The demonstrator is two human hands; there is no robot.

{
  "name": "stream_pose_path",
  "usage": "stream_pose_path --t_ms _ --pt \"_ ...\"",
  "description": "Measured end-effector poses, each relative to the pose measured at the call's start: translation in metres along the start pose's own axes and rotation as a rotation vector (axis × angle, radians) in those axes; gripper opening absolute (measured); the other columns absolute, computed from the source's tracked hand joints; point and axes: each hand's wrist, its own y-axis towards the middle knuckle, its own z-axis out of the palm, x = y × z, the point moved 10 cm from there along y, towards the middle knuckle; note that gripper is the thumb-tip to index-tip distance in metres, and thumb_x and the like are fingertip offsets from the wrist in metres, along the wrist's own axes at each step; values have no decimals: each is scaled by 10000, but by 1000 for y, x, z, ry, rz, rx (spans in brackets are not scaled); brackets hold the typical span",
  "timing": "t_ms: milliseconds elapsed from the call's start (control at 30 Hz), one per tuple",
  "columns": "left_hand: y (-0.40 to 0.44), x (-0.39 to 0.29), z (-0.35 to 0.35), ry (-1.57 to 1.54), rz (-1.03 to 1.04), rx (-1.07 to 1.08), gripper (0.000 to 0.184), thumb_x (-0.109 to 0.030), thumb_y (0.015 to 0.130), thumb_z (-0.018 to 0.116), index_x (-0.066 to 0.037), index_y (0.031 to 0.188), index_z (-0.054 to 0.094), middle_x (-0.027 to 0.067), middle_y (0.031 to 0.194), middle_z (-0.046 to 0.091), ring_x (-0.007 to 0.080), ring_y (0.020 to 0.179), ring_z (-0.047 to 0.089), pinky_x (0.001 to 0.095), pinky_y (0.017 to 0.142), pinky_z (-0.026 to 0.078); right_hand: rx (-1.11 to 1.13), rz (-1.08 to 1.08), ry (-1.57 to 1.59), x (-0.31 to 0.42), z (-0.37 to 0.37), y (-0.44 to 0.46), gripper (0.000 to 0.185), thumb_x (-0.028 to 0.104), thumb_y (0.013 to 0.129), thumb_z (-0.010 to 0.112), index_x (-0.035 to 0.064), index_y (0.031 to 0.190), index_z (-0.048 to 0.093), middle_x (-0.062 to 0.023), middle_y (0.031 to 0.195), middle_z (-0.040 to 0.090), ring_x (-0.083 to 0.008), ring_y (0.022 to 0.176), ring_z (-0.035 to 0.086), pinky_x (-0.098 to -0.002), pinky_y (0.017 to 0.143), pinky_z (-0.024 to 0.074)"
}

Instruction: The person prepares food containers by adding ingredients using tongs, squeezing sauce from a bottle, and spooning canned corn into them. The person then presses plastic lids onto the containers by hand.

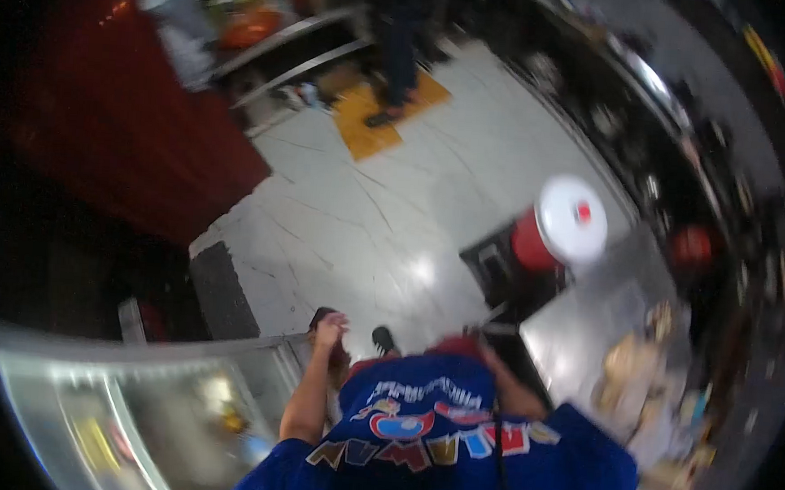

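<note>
My left hand [331, 328] hangs low at my left side, above a dark shoe, beside the glass-topped case. Its fingers look loosely stretched out, slightly blurred, with nothing visible in them. My right forearm [514, 389] comes down from the blue sleeve beside the metal counter; the hand at its end is hidden. I wear a blue printed shirt [435, 427], and one dark shoe [384, 339] shows on the floor in front.
A red container with a white lid [574, 218] stands on a dark stand to the right. A metal counter [567, 332] holds blurred bags. A glass case [193, 412] is at lower left. Ahead, another person's leg [397, 66] stands on an orange mat [356, 128].
</note>
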Motion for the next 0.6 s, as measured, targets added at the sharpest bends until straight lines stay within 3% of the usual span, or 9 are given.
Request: stream_pose_path --t_ms 33,133,233,267,300,333,433,467,600 --pt "-7 12 -42 11 -246 -180 257 -52 879 523 -1 1082 671 117 904 705 217 724 689 309 550 530 1 18 -52 19 0 14 600 549 924 540 40 1204 690 -191 1316 627 -326 1227 592 -430 981 492" --pt "-22 30 -108 204 -547 -77 199 -167 914 534 -23 985 652 73 770 655 204 579 607 330 477 468 12 28 142 104 -23 20 639 585 942 513 56 1276 645 -202 1320 619 -378 1252 564 -430 1046 448" --pt "-44 64 -140 390 -780 -11 305 -354 939 580 -75 831 636 37 622 574 163 440 491 333 438 426 113 1 106 174 -45 -2 609 574 936 536 103 1308 639 -174 1350 610 -346 1255 568 -411 1074 423" --pt "-47 71 -138 414 -856 -29 208 -279 941 558 -103 1016 639 76 772 622 210 566 576 375 482 460 160 16 58 197 -58 -12 603 567 941 536 110 1322 631 -170 1357 607 -339 1253 571 -405 1079 417" --pt "-51 71 -138 445 -932 -51 290 -204 942 535 -131 1201 641 114 921 670 258 693 660 417 525 493 129 -57 193 165 -27 33 608 529 962 532 77 1365 589 -165 1387 587 -308 1266 563 -388 1099 397" --pt "-40 72 -126 467 -916 6 300 -217 944 532 -132 1212 637 117 942 669 261 717 660 421 549 495 165 -15 460 140 -14 54 613 514 966 535 59 1375 573 -166 1393 582 -297 1273 557 -386 1107 389" --pt "19 55 -45 610 -575 367 335 -257 950 522 -137 1245 625 123 1005 667 271 791 659 434 623 500 220 130 1202 203 -46 35 593 502 961 546 26 1308 617 -135 1281 649 -252 1126 615 -371 1022 449" --pt "43 47 -20 674 -457 454 346 -270 952 519 -138 1256 621 126 1026 666 274 815 659 438 648 501 211 130 1282 220 -60 29 588 498 960 549 15 1285 631 -125 1244 672 -237 1077 635 -367 994 469" --pt "130 -25 49 909 -221 663 396 -324 961 506 -144 1299 605 135 1109 662 288 914 658 455 747 508 33 27 708 156 -88 113 511 463 954 555 21 1182 675 -115 1149 695 -229 1002 641 -364 935 481"
